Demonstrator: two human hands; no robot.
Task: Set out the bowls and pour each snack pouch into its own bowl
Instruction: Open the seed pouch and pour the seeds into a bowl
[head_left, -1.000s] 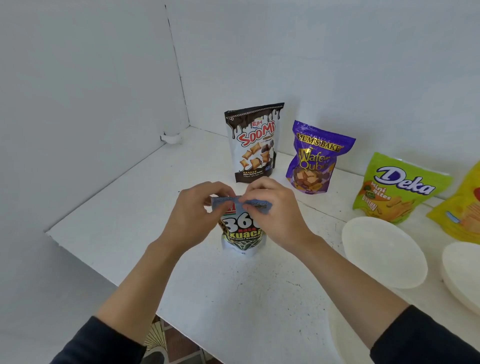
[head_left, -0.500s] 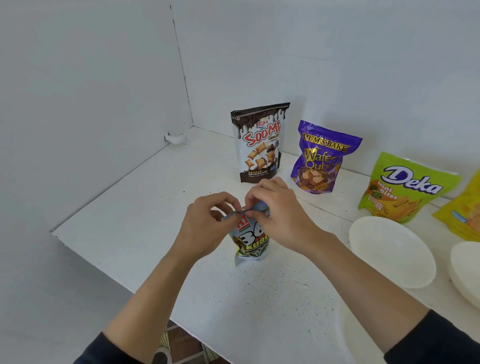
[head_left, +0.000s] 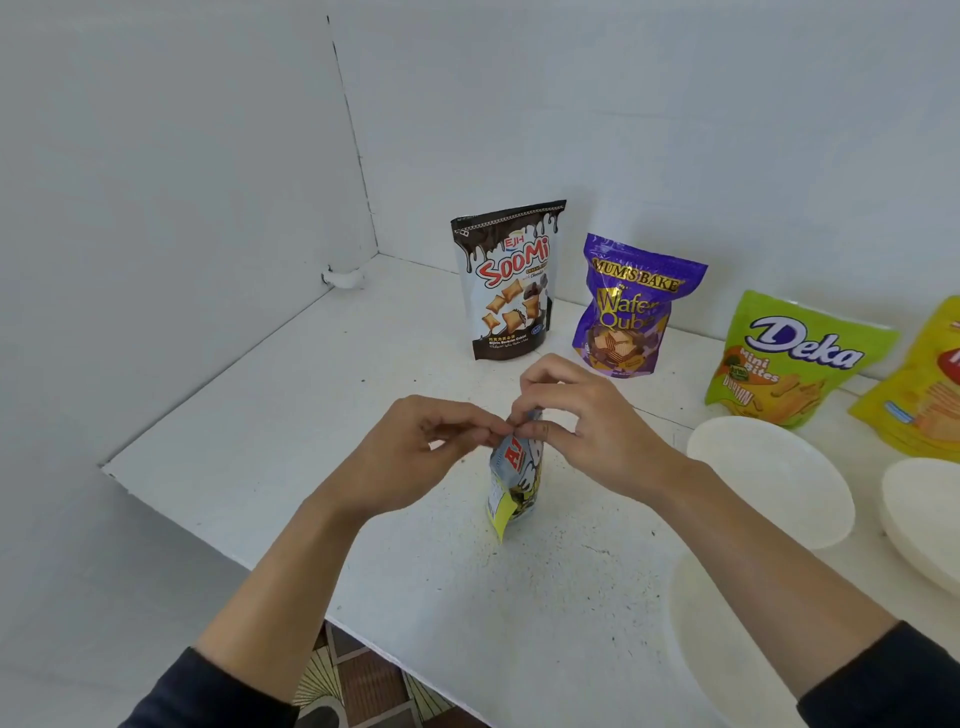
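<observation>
The small snack pouch (head_left: 514, 483) sits mid-way across the surface (head_left: 311, 415). Left grip (head_left: 415, 447) and right grip (head_left: 587, 421) both pinch its top seal. It looks light, thin and crinkly, probably slippery; holding close beside the tear should steady it.

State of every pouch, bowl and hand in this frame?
Small pouch: held upright, opening unclear.
Left hand: pinches its top.
Right hand: pinches same top.
Soomi pouch: upright, closed.
Wafer Qube pouch: upright, closed.
Deka pouch: leaning back, closed.
Yellow pouch: leaning, partly cropped.
White bowls: visible parts empty.
</observation>
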